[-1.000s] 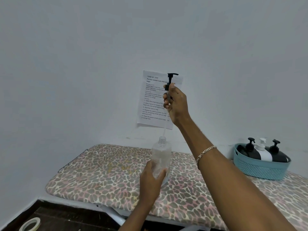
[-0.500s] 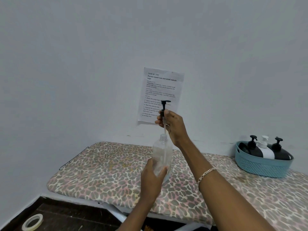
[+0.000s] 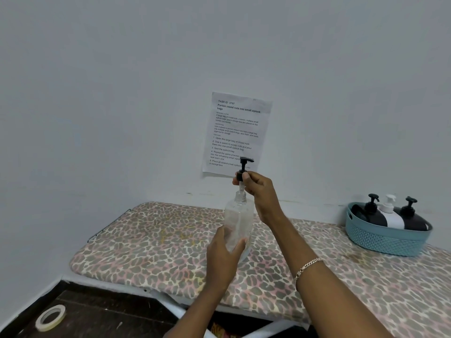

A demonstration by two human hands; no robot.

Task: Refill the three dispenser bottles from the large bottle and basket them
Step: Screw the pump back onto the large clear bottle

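Two grips: left hand [image 3: 223, 252] wraps the clear plastic bottle [image 3: 240, 219], right hand [image 3: 261, 191] pinches its black pump top [image 3: 246, 161]; crooked seating may cross-thread or leak.

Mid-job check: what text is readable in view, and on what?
Paper sheet, top line: "TASK ID 3797"
Same sheet, heading: "Portion mixed nuts into small ziplock bags"
Same sheet, step 1: "Open the large bag of mixed nuts"
Its other print: too small to read surely.
Clear bottle and three basketed bottles: no text visible.
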